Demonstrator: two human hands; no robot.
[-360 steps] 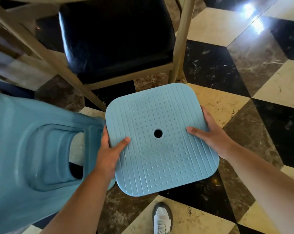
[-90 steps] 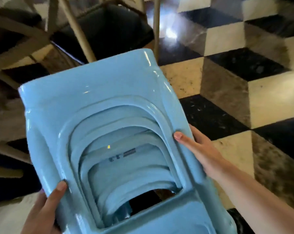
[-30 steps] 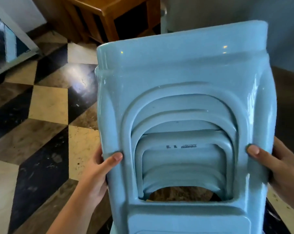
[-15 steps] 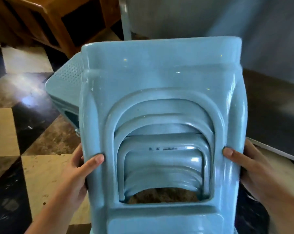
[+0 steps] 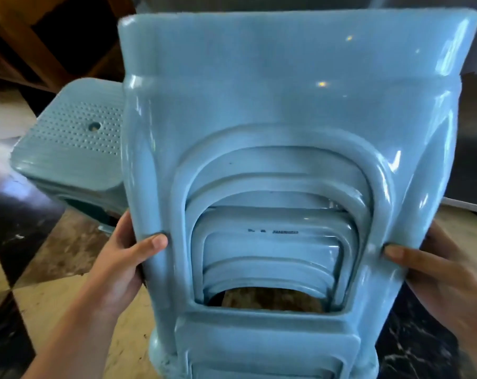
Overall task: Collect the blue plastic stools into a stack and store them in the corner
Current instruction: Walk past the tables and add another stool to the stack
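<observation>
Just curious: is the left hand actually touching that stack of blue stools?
Touching. The head view shows the left hand gripping the stool stack, thumb across its front.

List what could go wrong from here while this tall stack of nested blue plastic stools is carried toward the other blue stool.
The stack of nested blue plastic stools fills the view, so the floor ahead is hidden; a stumble is possible. The left hand and right hand grip only its glossy sides, so it could slip. It may knock the separate blue plastic stool close on its left.
</observation>
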